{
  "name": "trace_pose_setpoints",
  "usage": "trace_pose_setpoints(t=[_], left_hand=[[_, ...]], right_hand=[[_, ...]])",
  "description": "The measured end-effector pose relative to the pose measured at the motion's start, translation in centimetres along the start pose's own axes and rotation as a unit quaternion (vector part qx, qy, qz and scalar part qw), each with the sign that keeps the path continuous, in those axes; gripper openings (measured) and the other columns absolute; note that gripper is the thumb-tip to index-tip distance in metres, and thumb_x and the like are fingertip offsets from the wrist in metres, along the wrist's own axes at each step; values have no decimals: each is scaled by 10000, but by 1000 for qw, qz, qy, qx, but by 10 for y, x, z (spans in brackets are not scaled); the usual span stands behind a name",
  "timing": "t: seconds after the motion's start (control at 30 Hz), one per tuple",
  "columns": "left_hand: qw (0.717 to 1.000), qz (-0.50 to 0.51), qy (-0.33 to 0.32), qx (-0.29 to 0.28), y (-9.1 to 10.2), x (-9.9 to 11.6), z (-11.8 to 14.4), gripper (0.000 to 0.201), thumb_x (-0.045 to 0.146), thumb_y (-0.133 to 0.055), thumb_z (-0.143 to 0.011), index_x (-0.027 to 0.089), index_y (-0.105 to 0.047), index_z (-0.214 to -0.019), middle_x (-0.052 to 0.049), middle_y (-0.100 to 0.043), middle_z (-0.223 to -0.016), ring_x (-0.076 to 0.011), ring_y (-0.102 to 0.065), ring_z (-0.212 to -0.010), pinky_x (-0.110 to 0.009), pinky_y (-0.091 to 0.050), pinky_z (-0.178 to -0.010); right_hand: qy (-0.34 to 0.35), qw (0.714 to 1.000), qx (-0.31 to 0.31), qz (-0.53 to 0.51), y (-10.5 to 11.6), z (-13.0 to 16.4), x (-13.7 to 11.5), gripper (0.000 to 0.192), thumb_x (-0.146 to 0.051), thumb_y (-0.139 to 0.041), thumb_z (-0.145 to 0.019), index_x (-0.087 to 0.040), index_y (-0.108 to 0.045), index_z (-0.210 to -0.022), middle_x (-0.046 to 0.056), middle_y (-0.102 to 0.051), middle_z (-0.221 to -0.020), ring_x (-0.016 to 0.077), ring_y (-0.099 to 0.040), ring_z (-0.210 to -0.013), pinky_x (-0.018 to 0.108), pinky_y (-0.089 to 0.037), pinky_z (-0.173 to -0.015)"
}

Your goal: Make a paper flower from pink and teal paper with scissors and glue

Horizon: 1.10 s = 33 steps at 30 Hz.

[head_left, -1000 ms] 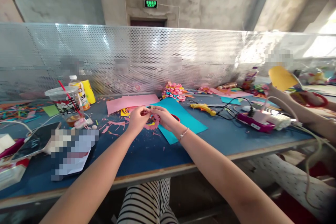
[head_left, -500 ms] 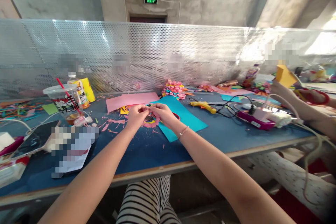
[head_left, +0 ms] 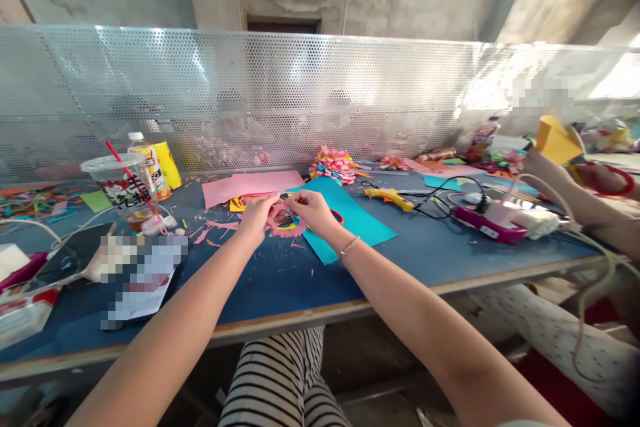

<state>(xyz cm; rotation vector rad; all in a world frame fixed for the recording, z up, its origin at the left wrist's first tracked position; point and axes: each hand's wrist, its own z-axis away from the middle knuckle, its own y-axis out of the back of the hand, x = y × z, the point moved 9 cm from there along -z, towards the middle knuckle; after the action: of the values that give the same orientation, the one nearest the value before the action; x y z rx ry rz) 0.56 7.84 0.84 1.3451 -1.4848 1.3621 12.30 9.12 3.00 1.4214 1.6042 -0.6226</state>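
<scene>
Pink paper strip [head_left: 287, 232] in the narrow grip of left hand [head_left: 254, 217] and right hand [head_left: 314, 211], arms [head_left: 400, 310] forward.

Left bare hand [head_left: 256, 219] and right bare hand [head_left: 310, 211] hold a curved, fringed strip of pink paper [head_left: 289, 232].
Under them spreads a flat blue tabletop [head_left: 300, 287]; a rectangular turquoise paper sheet [head_left: 369, 227] lies near the strip.

From here, the left hand [head_left: 256, 215] and right hand [head_left: 311, 211] partly hide the curled pink strip [head_left: 287, 232]. Near the tabletop's [head_left: 310, 287] front edge, a phone-like screen [head_left: 145, 290] is blurred out.
</scene>
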Motion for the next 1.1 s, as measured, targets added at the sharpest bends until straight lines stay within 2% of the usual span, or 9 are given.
trace_pose_setpoints(t=[0.1, 0.17, 0.27, 0.5, 0.87, 1.1], left_hand=[[995, 60, 69, -25, -3, -7, 2, 125, 223, -649, -571, 118, -582, -582, 3, -543, -485, -102, -521, -465, -248, -462, -511], [994, 63, 80, -44, -4, -7, 2, 115, 183, -663, -553, 109, -586, -593, -8, -564, -509, -103, -537, -485, -252, -475, -534], [994, 54, 75, -63, -5, -5, 3, 115, 177, -666, -558, 101, -589, -596, -11, -566, -504, -102, -540, -485, -263, -486, -555], [996, 39, 61, -58, -4, -3, 2, 144, 217, -665, -537, 104, -586, -577, -15, -571, -497, -126, -555, -499, -282, -484, -552], [996, 16, 49, -78, -8, 2, 5, 136, 190, -678, -521, 117, -565, -540, 11, -527, -444, -118, -555, -499, -277, -484, -598], [998, -9, 27, -64, -3, 0, 0, 178, 216, -709, -509, 94, -628, -610, -31, -609, -534, -134, -588, -557, -306, -488, -653]], right_hand=[[19, 999, -6, 25, -1, 2, -7, 204, -352, -595, -696, -161, -558, -636, 12, -570, -633, 116, -522, -592, 242, -425, -566], [22, 999, -10, 24, -2, 3, -9, 195, -353, -592, -698, -164, -569, -652, 18, -587, -653, 126, -541, -613, 251, -440, -582], [18, 999, -15, 23, -2, 2, -8, 188, -346, -593, -691, -163, -582, -654, 21, -595, -659, 129, -546, -618, 254, -446, -590], [21, 999, -39, 28, -4, 2, -9, 181, -300, -521, -723, -149, -601, -662, 11, -572, -636, 116, -525, -609, 234, -411, -582], [-12, 999, -34, 8, -1, -1, -1, 172, -285, -537, -712, -140, -600, -642, 6, -551, -600, 102, -507, -575, 217, -397, -549], [-7, 999, -30, 26, 0, -3, 3, 195, -320, -541, -726, -149, -582, -641, 2, -546, -600, 106, -514, -586, 216, -411, -560]])
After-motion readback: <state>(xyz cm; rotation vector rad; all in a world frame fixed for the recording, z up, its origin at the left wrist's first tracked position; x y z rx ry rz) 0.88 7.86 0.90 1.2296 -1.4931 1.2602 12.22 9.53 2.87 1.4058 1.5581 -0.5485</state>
